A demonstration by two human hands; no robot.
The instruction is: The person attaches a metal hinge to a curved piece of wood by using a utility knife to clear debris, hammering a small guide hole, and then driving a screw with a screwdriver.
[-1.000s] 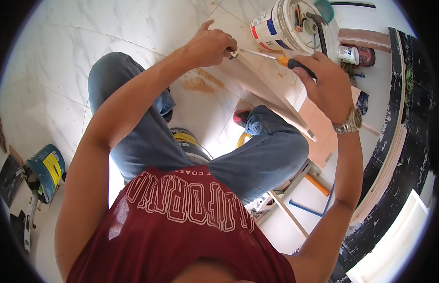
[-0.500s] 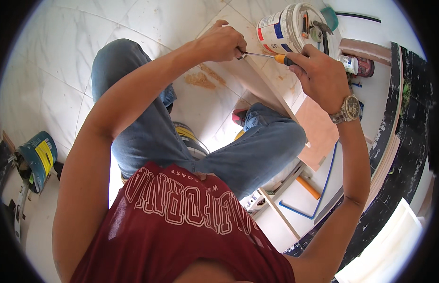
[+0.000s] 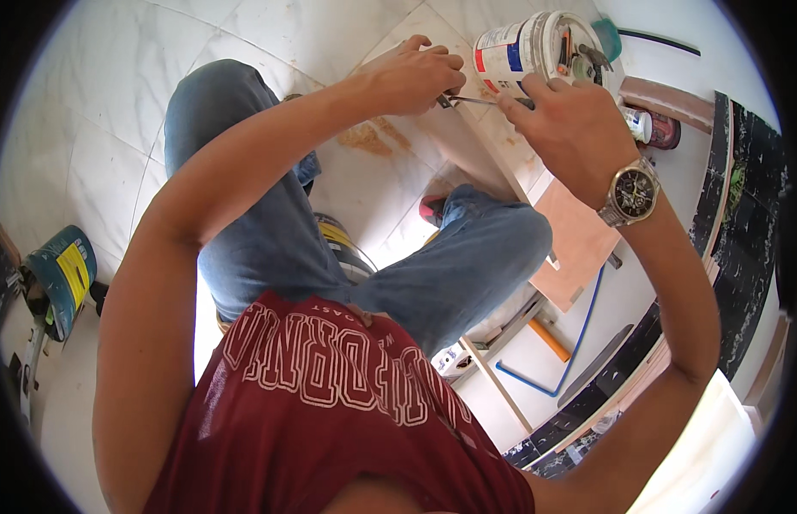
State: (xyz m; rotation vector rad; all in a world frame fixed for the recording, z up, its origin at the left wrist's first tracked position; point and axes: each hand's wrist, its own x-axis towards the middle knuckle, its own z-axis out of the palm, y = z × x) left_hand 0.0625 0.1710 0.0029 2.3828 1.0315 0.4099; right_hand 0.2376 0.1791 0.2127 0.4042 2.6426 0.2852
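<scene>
My right hand [image 3: 574, 124] is wrapped round the handle of a screwdriver [image 3: 474, 101]; its thin metal shaft points left and most of the handle is hidden by my fingers. The shaft's tip meets a small metal piece [image 3: 444, 100] at the upper end of a wooden board [image 3: 480, 146]. At that same end, my left hand [image 3: 420, 79] has its fingers curled down round the metal piece and the board's corner. The board stands on edge, slanting down toward my right knee. What lies under the left fingers is hidden.
A white bucket [image 3: 535, 51] holding a hammer [image 3: 594, 56] and other tools stands just beyond my right hand. A flat wooden panel [image 3: 574, 231], a blue bent rod [image 3: 587, 330] and an orange tube [image 3: 549, 341] lie to the right. A teal container [image 3: 62, 278] sits far left.
My right hand has turned on the screwdriver and shifted slightly left, covering the orange handle. The right elbow has swung outward to the right. My left hand has moved slightly right.
</scene>
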